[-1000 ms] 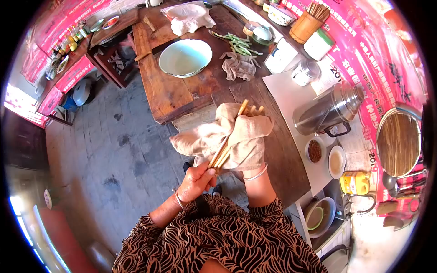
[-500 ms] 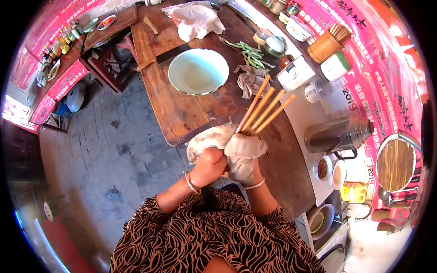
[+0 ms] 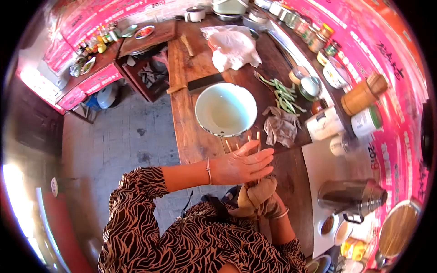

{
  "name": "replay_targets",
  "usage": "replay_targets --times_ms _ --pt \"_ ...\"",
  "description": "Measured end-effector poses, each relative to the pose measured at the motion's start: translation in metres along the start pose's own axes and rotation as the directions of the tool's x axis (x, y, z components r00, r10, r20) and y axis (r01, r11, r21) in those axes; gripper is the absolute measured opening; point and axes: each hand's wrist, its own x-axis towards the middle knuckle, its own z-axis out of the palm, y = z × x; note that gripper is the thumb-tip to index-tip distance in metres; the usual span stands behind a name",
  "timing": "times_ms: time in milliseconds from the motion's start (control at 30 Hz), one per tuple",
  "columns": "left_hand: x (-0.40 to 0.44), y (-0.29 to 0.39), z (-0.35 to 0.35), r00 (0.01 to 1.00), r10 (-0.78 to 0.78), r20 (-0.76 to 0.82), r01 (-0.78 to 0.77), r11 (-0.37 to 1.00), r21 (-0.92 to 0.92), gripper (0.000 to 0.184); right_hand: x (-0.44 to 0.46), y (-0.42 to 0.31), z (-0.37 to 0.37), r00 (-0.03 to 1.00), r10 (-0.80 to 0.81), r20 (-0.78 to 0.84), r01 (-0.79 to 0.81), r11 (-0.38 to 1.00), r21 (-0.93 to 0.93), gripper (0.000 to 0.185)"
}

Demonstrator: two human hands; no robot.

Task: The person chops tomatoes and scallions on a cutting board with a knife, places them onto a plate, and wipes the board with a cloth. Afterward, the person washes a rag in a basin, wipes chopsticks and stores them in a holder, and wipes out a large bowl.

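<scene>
My left hand (image 3: pixel 241 166) lies across a bunch of wooden chopsticks (image 3: pixel 259 142), its fingers stretched out and slightly apart. The chopstick tips stick out beyond it, towards the bowl. Below, my right hand (image 3: pixel 275 208) is closed round the lower part of the bunch through a beige cloth (image 3: pixel 257 195). Cloth and left hand hide most of the chopsticks' length. Just beyond the tips stands a white enamel bowl (image 3: pixel 226 109) with a dark rim. To its right a crumpled grey rag (image 3: pixel 281 127) lies on the wooden table (image 3: pixel 186 132).
Behind the bowl lies a cleaver (image 3: pixel 205 83), near a white plastic bag (image 3: pixel 234 45). Green beans (image 3: pixel 284 96) are at the right. Along the wall stand a bamboo holder (image 3: pixel 359 98), several jars and a thermos (image 3: pixel 350 196).
My left hand has left the cloth and moved up onto the chopsticks, its fingers opening out. The chopsticks now point more straight ahead. The view has shifted, so the table sits further right.
</scene>
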Motion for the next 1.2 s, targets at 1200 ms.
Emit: replay_targets --times_ms 1200 --pt "-0.066 0.0 0.028 0.736 -0.375 0.563 0.096 -0.766 -0.636 0.036 0.103 0.097 -0.005 0.74 0.559 -0.375 -0.244 0.742 0.625 0.028"
